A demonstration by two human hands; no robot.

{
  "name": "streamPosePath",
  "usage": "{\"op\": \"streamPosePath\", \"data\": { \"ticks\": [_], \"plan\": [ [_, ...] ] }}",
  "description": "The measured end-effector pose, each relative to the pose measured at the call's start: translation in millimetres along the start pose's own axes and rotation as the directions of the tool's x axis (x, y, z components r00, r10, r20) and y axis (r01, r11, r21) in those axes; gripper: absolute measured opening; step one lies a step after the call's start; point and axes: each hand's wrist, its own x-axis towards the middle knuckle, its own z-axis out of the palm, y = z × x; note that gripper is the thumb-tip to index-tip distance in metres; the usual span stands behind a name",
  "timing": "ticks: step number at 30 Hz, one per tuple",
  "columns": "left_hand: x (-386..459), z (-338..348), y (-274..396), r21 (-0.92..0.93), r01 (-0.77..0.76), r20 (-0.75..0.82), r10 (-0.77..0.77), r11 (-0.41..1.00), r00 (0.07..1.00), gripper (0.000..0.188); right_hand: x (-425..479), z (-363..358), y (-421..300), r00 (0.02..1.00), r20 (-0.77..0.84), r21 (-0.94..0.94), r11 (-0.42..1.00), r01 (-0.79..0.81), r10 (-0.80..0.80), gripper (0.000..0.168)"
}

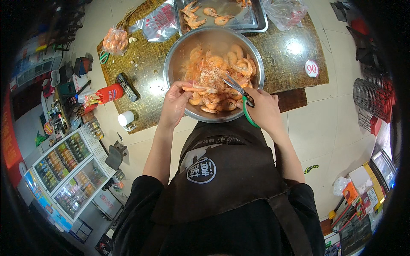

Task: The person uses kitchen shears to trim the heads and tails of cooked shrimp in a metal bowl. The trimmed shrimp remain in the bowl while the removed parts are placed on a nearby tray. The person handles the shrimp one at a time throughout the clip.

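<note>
A steel bowl (pixel 166 68) holds many orange shrimp and a heap of trimmed feelers (pixel 213 72). Over its near left rim, my left hand (pixel 174 104) pinches one shrimp (pixel 202 88) between thumb and fingers, its other end pointing right. My right hand (pixel 264 108) grips scissors (pixel 246 108) with green and black handles at the bowl's right rim. The scissor blades point up and left over the shrimp, apart from the one in my left hand. Behind the bowl, a rectangular metal tray (pixel 262 24) holds several shrimp in shallow liquid.
On the worn table (pixel 282 60) lie a bag of shrimp (pixel 115 41), a foil bag (pixel 160 24), a clear plastic bag (pixel 286 12) and a remote control (pixel 127 87). A white cup (pixel 126 118) stands near the left edge, by a red skewer container (pixel 110 93). A glass-doored display fridge (pixel 70 171) is at left.
</note>
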Motion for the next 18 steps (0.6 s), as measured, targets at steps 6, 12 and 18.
{"op": "streamPosePath", "data": {
  "ticks": [6, 12, 18],
  "plan": [
    [5.2, 4.3, 15.9, 0.062, -0.078, 0.097, 0.072, 0.995, 0.993, 0.012, -10.8, -26.7, -9.2, 0.98, -0.044, 0.081, 0.977, 0.199, -0.196, 0.05],
    [8.8, 11.7, 17.4, 0.154, -0.076, 0.094, 0.062, 0.985, 0.994, 0.015, -11.5, -31.2, -23.1, 0.931, -0.117, -0.06, 0.938, 0.341, -0.346, 0.05],
    [10.2, 16.5, 23.7, 0.209, 0.022, 0.102, -0.044, 0.978, 0.994, 0.018, -6.3, -27.2, -30.6, 0.917, -0.113, -0.121, 0.922, 0.368, -0.381, 0.048]
  ]
}}
